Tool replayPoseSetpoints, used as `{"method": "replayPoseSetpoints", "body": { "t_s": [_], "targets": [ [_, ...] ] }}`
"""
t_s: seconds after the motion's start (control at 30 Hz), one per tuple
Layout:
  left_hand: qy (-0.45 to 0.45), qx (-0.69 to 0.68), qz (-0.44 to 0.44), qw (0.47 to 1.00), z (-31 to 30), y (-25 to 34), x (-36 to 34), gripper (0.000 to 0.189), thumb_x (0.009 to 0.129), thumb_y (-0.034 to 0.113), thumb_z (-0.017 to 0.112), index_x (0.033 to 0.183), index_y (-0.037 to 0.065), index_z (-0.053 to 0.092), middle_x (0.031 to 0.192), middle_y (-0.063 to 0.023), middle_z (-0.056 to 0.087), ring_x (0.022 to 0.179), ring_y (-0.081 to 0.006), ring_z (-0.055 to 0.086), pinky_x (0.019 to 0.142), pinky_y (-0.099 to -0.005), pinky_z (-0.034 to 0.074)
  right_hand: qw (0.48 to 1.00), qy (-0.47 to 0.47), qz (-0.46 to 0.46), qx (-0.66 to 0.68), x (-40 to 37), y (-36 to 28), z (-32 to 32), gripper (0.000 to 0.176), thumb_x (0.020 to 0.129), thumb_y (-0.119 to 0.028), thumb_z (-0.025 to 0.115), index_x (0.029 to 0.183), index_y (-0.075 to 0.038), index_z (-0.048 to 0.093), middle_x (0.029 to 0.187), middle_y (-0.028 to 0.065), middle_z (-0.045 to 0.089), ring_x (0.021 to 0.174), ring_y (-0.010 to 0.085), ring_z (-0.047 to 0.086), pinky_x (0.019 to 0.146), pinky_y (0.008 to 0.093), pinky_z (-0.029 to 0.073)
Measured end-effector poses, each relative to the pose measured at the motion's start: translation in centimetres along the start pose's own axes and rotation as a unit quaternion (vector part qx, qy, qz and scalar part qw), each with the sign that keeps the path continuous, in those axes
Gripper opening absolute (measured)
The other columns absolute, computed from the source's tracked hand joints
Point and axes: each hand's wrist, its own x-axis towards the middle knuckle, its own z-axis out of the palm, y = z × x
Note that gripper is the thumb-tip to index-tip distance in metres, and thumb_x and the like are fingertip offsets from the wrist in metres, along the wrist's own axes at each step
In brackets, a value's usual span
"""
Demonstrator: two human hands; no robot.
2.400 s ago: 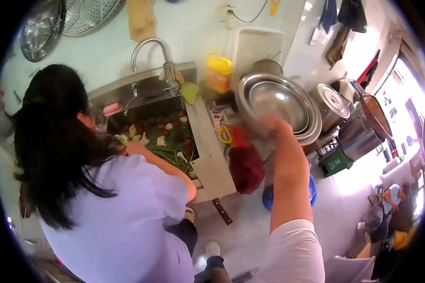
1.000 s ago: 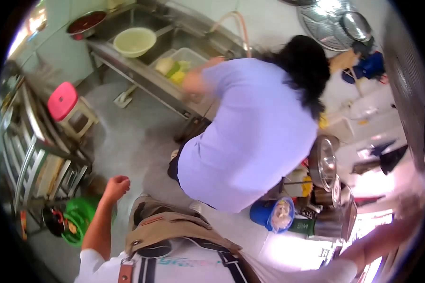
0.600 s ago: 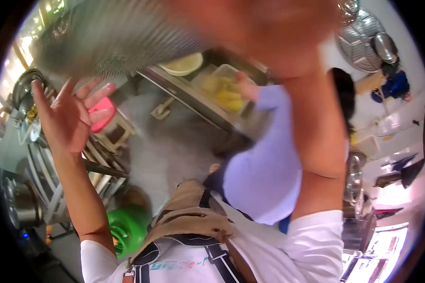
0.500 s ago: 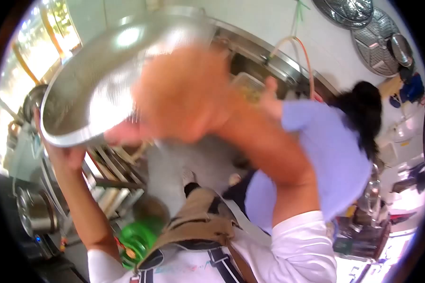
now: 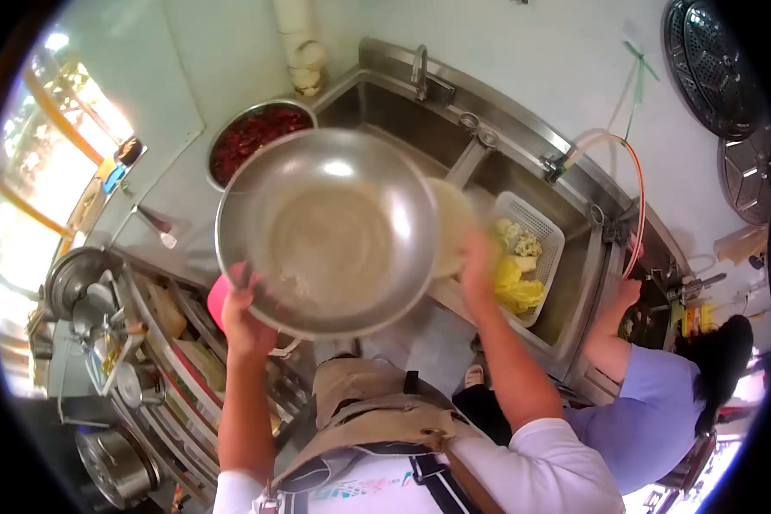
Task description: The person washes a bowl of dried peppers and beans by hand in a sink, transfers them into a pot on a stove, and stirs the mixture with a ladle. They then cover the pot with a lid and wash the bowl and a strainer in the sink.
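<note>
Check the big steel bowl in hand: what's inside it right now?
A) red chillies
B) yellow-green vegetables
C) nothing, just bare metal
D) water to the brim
C: the steel bowl, gripped at its lower rim by the left hand, shows only bare shiny metal; the red stuff lies in another bowl behind it, and the yellow-green vegetables lie in the white basket.

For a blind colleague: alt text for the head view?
The left hand and right hand hold a steel bowl by its rim near a sink. A white basket of vegetables sits in the sink; another person works at right.
</note>
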Motion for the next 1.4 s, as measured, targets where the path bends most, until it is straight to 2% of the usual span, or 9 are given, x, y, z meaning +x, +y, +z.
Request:
{"method": "replayPoseSetpoints", "body": {
  "t_s": [0.17,0.27,0.43,0.73,0.87,1.03,1.17,1.27,1.4],
  "targets": [
    [-0.067,0.008,-0.038,0.997,7.6,0.6,15.9,0.05,0.076,0.019,0.045,0.123,0.002,0.045,0.122,-0.0129,0.052,0.108,-0.0292,0.053,0.084,-0.0455,0.048,0.927,0.035,-0.019,-0.374,8.6,15.2,-3.3,0.052,0.082,-0.038,0.063,0.105,0.008,0.054,0.088,0.0185,0.058,0.081,0.0255,0.058,0.07,0.0368,0.047],
    [-0.053,0.014,-0.107,0.993,9.3,-0.9,23.3,0.045,0.075,0.017,0.043,0.116,0.0,0.049,0.115,-0.0136,0.055,0.1,-0.0301,0.056,0.077,-0.0462,0.05,0.933,-0.038,0.343,-0.1,7.7,13.0,-0.8,0.025,0.084,-0.025,0.061,0.079,-0.001,0.06,0.065,0.008,0.056,0.057,0.0171,0.053,0.05,0.0326,0.041],
    [-0.012,0.032,-0.192,0.981,10.2,-5.4,31.5,0.036,0.075,0.018,0.044,0.105,0.001,0.053,0.104,-0.0135,0.058,0.09,-0.0318,0.058,0.069,-0.0467,0.051,0.935,0.167,0.307,-0.059,3.1,13.1,-3.9,0.021,0.082,-0.021,0.06,0.07,-0.004,0.056,0.054,0.0045,0.048,0.045,0.014,0.045,0.04,0.0302,0.033],
    [0.137,-0.006,-0.266,0.954,3.6,-17.2,39.0,0.03,0.074,0.017,0.049,0.102,0.007,0.052,0.109,-0.0131,0.054,0.1,-0.034,0.053,0.079,-0.0559,0.046,0.765,0.517,0.336,0.189,12.4,18.9,-14.9,0.009,0.078,-0.006,0.058,0.074,-0.004,0.05,0.058,0.0083,0.049,0.046,0.017,0.049,0.038,0.0289,0.038],
    [0.205,0.146,-0.242,0.937,3.1,-19.8,40.8,0.024,0.074,0.015,0.052,0.096,0.008,0.049,0.103,-0.0117,0.052,0.095,-0.0309,0.051,0.08,-0.0556,0.046,0.752,0.504,0.34,0.255,17.4,18.9,-10.6,0.021,0.082,-0.011,0.054,0.1,-0.001,0.052,0.089,0.0127,0.061,0.067,0.0198,0.055,0.052,0.033,0.043],
    [0.23,0.123,-0.312,0.914,-4.5,-25.6,45.2,0.026,0.073,0.009,0.053,0.098,0.005,0.052,0.096,-0.0134,0.056,0.085,-0.0327,0.055,0.078,-0.0586,0.047,0.947,0.187,0.216,0.148,20.2,11.7,4.0,0.021,0.086,-0.011,0.057,0.104,-0.001,0.054,0.086,0.0095,0.062,0.06,0.0147,0.057,0.053,0.0271,0.048],
    [-0.097,0.416,-0.112,0.897,-16.1,-31.0,44.3,0.022,0.072,0.008,0.064,0.093,0.002,0.058,0.096,-0.0128,0.061,0.081,-0.0314,0.06,0.081,-0.0471,0.05,0.967,-0.011,0.231,0.104,24.0,12.6,12.8,0.023,0.085,-0.01,0.057,0.105,0.0,0.055,0.084,0.0108,0.063,0.063,0.0167,0.06,0.055,0.0285,0.049],
    [0.184,0.257,-0.293,0.902,-6.9,-23.7,41.2,0.025,0.077,0.013,0.065,0.099,0.001,0.06,0.101,-0.0115,0.061,0.085,-0.0262,0.06,0.079,-0.0407,0.05,0.967,-0.084,0.148,-0.191,25.8,19.1,17.8,0.032,0.077,-0.016,0.064,0.102,0.003,0.058,0.089,0.0151,0.064,0.08,0.0247,0.062,0.072,0.0364,0.05],
    [0.014,0.328,-0.305,0.894,2.4,-9.7,33.8,0.031,0.083,0.019,0.066,0.107,-0.001,0.062,0.108,-0.0098,0.062,0.089,-0.0191,0.061,0.077,-0.0321,0.051,0.941,-0.108,0.246,-0.206,27.5,26.4,20.5,0.046,0.078,-0.02,0.064,0.113,0.008,0.052,0.109,0.0245,0.06,0.101,0.0337,0.059,0.088,0.0387,0.044]
  ]
}}
